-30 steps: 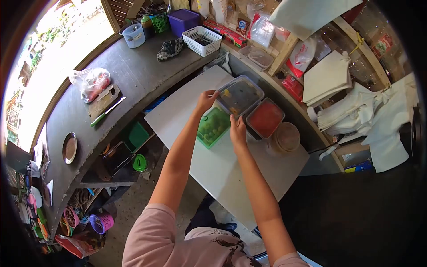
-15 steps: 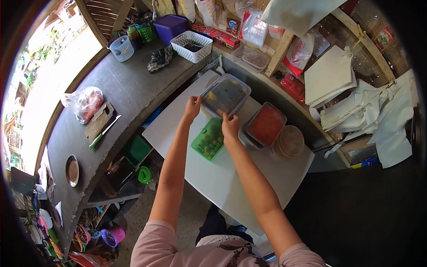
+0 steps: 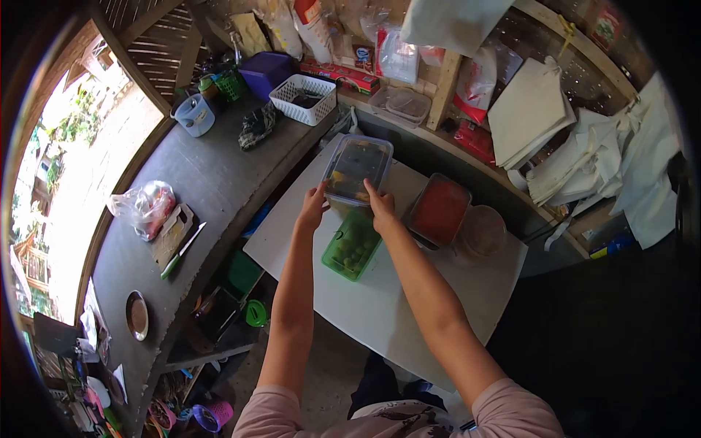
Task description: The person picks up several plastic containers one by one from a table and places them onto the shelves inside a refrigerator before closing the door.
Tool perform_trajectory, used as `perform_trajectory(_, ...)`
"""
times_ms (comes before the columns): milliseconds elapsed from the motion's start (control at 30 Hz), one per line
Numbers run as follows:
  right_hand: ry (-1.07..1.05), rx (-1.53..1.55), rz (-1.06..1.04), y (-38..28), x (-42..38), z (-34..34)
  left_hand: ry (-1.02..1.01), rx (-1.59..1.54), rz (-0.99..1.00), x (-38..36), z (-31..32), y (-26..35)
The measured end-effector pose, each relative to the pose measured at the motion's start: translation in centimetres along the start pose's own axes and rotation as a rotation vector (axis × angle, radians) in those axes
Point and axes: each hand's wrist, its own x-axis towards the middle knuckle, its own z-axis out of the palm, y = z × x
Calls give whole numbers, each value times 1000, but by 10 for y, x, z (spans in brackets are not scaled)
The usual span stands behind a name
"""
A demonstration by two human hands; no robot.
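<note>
Clearly, your left hand and right hand grasp the tub near its close corners, so dragging it nearer could shove the green box.

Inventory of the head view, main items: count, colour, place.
lidded tub: 1, clear, between hands
green container: 1, green, table
red container: 1, red, table
round tub: 1, translucent, table
table: 1, white, centre
counter: 1, dark grey, left
knife: 1, green-handled, counter
board: 1, brown, counter
dish: 1, brown, counter
rectangular basket: 1, white, counter
box: 1, purple, counter
left hand: 1, bare, tub's near-left corner
right hand: 1, bare, tub's near-right corner
</note>
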Motion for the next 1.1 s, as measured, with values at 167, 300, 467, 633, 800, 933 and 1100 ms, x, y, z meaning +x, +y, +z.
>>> perform_trajectory(167,-78,98,24,-12,-5,3,2,-206,-230,8,-3,7)
perform_trajectory(300,-59,10,-11,-10,8,11,-102,-79,-227,-3,3,27)
perform_trajectory(467,24,-64,-51,-7,14,13,-388,-204,-373,2,-4,35)
perform_trajectory(633,-166,287,146,-9,-1,0,-249,-283,-281,23,-19,12)
perform_trajectory(800,-155,270,-13,-14,-6,-1,-54,-173,170,-12,15,9)
perform_trajectory(933,-196,312,-159,-39,-32,4,-250,-491,66,-47,20,43)
perform_trajectory(1100,-63,86,-290,-72,-116,-22,-263,-481,227,-147,46,86)
